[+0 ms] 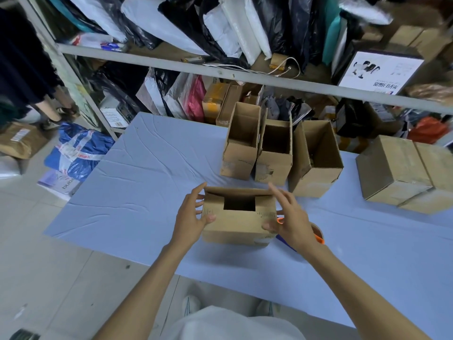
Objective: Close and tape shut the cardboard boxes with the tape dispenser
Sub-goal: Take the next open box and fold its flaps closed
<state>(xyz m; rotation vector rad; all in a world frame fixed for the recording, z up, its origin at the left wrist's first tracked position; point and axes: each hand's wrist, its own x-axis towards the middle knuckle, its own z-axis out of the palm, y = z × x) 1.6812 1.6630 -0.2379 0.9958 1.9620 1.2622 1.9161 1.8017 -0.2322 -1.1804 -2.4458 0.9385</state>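
The cardboard box [235,227] sits near the table's [137,182] 6 o'clock edge and looks light and stiff with bendy flaps; the left hand [190,217] at its 9 o'clock and the right hand [291,217] at 3 o'clock touch its sides, fingers spread, which looks like a good place to hold it.

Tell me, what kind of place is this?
Probably a parcel packing or stock room: metal shelving crammed with bagged parcels, open cardboard boxes lined up on the cloth-covered table, and sealed boxes at its right end.
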